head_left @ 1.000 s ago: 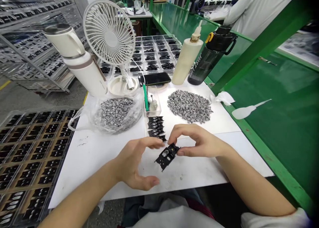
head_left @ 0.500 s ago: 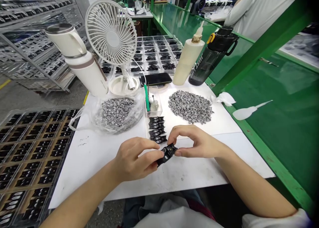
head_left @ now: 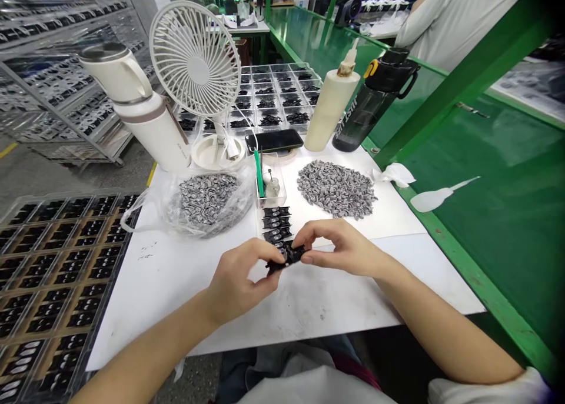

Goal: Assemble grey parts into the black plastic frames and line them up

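Between my two hands is a small black plastic part (head_left: 288, 258), held tilted just above the near end of a row of similar parts. My left hand (head_left: 245, 280) pinches its left end between thumb and fingers. On its right end, my right hand (head_left: 335, 248) grips with thumb and forefinger. The row of black parts (head_left: 276, 222) lies on the white table (head_left: 212, 310), some showing a light oval inset. Beyond my right hand is a heap of small grey pieces (head_left: 338, 189). A clear plastic bag (head_left: 241, 207) of similar grey pieces lies beyond my left hand.
A clear box (head_left: 277, 198) holds a green-handled tool. Behind stand a white fan (head_left: 198, 69), a white flask (head_left: 152, 127), a phone (head_left: 276, 139), a squeeze bottle (head_left: 329, 113) and a dark drinking bottle (head_left: 371, 107). Trays of black parts (head_left: 57, 274) lie at left. A green frame (head_left: 441, 104) borders the right.
Both hands have moved slightly left and up, bringing the black part nearer the row's end. The part has turned flatter, and my left fingers have shifted on it.
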The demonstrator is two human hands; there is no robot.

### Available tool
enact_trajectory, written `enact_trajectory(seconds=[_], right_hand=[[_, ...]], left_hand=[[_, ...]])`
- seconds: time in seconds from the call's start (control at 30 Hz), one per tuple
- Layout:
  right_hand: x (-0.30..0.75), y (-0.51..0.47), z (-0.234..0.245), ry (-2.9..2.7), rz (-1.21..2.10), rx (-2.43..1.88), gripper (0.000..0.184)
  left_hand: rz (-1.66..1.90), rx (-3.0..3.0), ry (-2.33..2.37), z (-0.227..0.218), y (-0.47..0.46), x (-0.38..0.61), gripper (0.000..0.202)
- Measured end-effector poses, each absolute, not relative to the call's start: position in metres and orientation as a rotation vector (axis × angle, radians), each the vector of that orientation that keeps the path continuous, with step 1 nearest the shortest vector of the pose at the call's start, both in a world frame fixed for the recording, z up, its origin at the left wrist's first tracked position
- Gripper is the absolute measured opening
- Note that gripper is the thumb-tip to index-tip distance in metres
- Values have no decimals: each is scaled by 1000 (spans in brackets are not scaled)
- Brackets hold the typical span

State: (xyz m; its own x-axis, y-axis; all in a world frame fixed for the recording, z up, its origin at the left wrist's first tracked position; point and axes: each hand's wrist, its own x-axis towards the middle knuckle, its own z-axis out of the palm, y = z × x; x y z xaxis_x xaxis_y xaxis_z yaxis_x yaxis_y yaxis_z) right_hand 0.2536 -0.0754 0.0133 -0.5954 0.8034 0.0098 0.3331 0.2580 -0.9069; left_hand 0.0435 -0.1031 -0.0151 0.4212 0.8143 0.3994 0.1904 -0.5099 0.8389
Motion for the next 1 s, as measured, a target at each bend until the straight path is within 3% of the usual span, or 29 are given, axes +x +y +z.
enact_trajectory(seconds=[0.13,0.23,1.0], right_hand=[[244,-79,4,-1683,1421,-1128,21],[239,-80,-1,-1518,1488,-1138,23],[227,-89,-10,-1384,1337,-1037,14]], left_hand=[[846,993,919,-14,-102,51,18],[757,646,865,-13,-100,52,21],[856,409,760,-15,-100,54,19]])
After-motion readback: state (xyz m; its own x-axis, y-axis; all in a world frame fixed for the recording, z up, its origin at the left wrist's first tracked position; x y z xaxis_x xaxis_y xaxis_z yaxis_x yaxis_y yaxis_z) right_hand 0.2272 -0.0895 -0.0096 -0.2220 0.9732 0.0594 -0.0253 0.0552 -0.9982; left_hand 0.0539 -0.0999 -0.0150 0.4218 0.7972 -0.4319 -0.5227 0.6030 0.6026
